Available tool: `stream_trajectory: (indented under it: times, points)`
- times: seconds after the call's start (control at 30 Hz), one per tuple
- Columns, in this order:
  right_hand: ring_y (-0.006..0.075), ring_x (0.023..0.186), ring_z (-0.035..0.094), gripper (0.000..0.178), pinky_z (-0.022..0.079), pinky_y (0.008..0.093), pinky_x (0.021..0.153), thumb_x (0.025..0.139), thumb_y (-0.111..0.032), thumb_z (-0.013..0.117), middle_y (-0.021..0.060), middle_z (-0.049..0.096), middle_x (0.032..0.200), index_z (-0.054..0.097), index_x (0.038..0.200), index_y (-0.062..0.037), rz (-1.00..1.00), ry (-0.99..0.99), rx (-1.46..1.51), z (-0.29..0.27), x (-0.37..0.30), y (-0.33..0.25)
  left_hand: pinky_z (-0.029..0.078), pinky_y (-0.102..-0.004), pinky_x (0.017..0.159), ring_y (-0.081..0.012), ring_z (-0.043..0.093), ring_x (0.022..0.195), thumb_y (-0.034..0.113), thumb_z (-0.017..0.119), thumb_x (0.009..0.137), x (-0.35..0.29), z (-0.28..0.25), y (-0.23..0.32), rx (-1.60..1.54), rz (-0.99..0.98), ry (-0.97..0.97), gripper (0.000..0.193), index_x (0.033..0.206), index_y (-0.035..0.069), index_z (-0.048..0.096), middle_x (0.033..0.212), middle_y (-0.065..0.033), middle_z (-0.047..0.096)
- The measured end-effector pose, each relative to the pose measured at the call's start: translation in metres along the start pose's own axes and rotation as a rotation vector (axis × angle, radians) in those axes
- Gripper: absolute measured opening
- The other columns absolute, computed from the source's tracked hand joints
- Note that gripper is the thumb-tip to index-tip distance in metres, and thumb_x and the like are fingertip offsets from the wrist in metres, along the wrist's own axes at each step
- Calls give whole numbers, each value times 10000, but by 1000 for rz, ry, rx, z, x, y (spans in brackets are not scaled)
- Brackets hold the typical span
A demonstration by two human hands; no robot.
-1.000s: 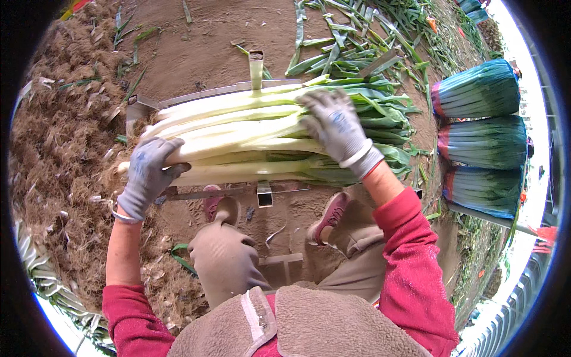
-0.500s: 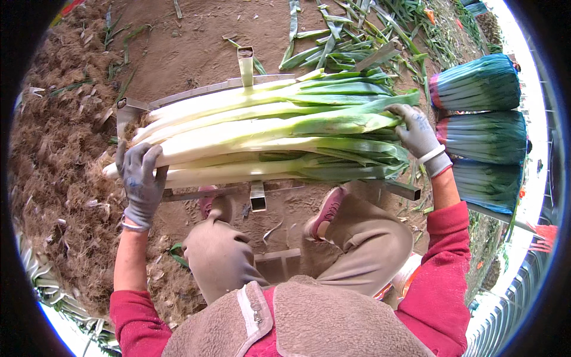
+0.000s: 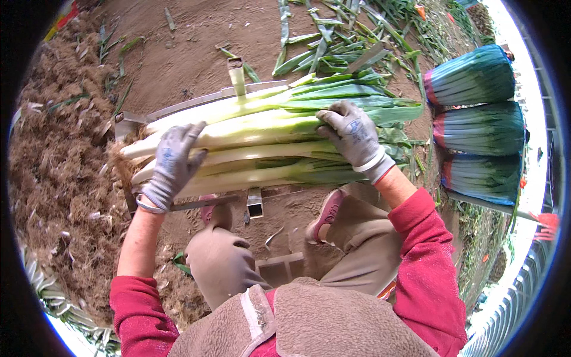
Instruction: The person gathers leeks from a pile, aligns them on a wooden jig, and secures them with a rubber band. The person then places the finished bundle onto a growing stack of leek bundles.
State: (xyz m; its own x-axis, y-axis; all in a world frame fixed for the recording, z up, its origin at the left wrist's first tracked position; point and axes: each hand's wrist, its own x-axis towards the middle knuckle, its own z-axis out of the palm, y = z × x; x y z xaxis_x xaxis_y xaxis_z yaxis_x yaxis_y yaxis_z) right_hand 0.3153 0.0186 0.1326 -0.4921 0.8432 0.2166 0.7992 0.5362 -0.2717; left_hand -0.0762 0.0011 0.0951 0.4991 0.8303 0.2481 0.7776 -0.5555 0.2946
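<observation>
Long leeks [image 3: 256,131] lie side by side in a metal rack, white root ends to the left and green leaves to the right. My left hand [image 3: 172,163], in a grey glove, presses on the white stems near the roots, its fingers and thumb bent around a leek. Farther right, my gloved right hand [image 3: 355,135] is closed over a leek where white turns to green. Its fingertips curl onto the stem. The undersides of both grips are hidden.
Square metal posts [image 3: 237,74] rise from the rack. Trimmed roots [image 3: 65,172] are heaped at left. Cut green leaves [image 3: 333,41] litter the brown ground at the far side. Three wrapped leek bundles [image 3: 479,128] stand at right. My shoes [image 3: 326,217] are just below the rack.
My right hand has slid left from the leaf tips to mid-stem. My left hand has shifted right along the white stems, and the nearest root ends sit farther right.
</observation>
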Motion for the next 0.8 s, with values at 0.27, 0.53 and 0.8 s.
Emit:
stream_trajectory:
  times: [0.27,0.53,0.8]
  points:
    - [329,790,674,221,536,433,642,904,-325,650,138,663,895,620,953,-112,236,-177,-62,-8,2,-15,471,-439,915,-330,598,1056,181,678,846,90,53,99,-195,132,-174,526,1334,61,521,1133,-164,622]
    - [399,696,660,298,522,497,623,948,-379,563,182,649,702,627,876,-97,24,-381,404,-32,-2,-72,537,-422,786,-333,666,943,118,637,834,113,82,81,-121,181,-110,476,1302,110,551,1046,-152,670]
    - [288,1019,643,420,505,382,939,931,-93,582,159,660,1145,533,1345,-43,-58,125,-740,-224,159,-17,548,-434,828,-361,652,936,330,785,783,113,66,82,-210,108,-151,710,1381,112,470,1197,-184,576]
